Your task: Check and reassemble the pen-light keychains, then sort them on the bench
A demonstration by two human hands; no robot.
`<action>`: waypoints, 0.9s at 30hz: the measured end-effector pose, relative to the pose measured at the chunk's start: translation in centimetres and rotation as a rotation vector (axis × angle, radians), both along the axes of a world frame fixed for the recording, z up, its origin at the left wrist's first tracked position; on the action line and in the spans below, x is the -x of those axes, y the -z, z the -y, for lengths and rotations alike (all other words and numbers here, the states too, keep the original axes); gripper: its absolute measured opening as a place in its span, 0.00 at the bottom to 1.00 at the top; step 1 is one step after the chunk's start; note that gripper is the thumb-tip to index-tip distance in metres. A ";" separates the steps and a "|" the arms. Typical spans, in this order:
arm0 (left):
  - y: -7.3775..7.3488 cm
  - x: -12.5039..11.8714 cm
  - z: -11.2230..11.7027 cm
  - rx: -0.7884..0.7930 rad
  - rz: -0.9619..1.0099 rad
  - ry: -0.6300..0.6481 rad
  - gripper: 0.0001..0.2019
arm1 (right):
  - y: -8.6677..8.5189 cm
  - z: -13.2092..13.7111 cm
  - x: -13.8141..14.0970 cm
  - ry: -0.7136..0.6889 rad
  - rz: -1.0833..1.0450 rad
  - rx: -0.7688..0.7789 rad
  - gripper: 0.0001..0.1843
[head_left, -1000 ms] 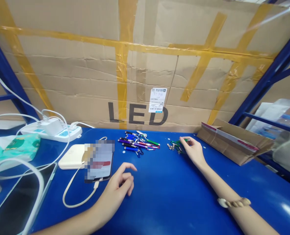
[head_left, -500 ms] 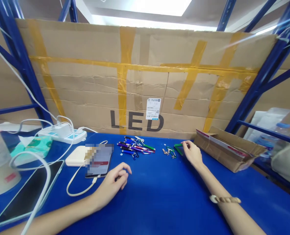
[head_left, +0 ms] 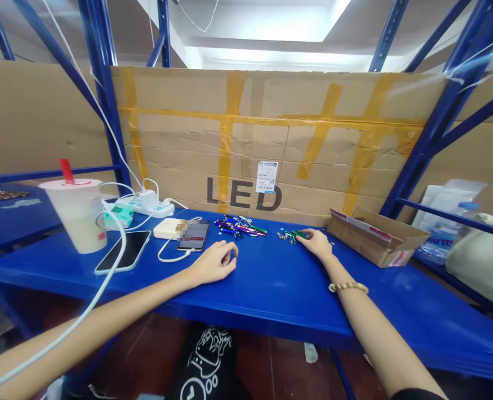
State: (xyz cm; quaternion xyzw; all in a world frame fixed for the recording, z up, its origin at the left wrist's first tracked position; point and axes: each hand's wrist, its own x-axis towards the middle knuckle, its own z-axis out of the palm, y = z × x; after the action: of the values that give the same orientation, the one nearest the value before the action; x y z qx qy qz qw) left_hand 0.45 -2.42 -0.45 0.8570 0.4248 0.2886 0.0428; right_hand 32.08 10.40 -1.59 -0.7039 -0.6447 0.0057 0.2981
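Observation:
My right hand (head_left: 318,243) rests on the blue table (head_left: 279,289), its fingertips pinched on a small green clip (head_left: 297,234). Several tiny metal pieces (head_left: 283,236) lie just left of the clip. Further left sits a pile of coloured pens and small torches (head_left: 240,226). My left hand (head_left: 216,261) lies on the table in front of that pile, fingers curled into a loose fist with nothing in them. A bead bracelet (head_left: 348,286) circles my right wrist.
A phone (head_left: 193,235) cabled to a white power bank (head_left: 167,228), a second phone (head_left: 123,251), a lidded drink cup (head_left: 77,214) and a power strip (head_left: 150,206) sit at left. An open cardboard box (head_left: 375,238) stands at right, with an "LED" carton (head_left: 313,161) behind.
The camera has pulled back and tilted up, so the table's front edge and the floor now show. My left hand's fingers have curled tighter. My right hand stays at the green clip.

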 end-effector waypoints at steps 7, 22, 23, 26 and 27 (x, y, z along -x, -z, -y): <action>0.6 0.6 -0.9 -0.155 0.032 -0.259 0.12 | 0.6 -0.6 0.4 -0.088 0.108 0.009 0.20; 1.3 -1.6 -10.4 -0.212 -0.347 -0.298 0.13 | 0.5 -0.8 1.1 -0.193 0.096 -0.044 0.19; 1.3 -1.5 -10.6 -0.212 -0.362 -0.273 0.12 | 0.4 -0.8 1.2 -0.189 0.086 -0.070 0.19; 1.1 -1.5 -10.9 -0.206 -0.384 -0.179 0.10 | 0.0 -0.6 1.4 -0.191 0.058 -0.159 0.17; 1.0 -1.5 -10.9 -0.203 -0.382 -0.142 0.10 | -0.2 -0.5 1.5 -0.192 0.047 -0.192 0.17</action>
State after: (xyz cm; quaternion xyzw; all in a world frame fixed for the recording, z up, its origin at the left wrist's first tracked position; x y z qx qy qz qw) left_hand 1.96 8.50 -1.49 0.8638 0.4535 0.1647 -0.1451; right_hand 30.55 10.93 -1.38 -0.6071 -0.7135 -0.0440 0.3469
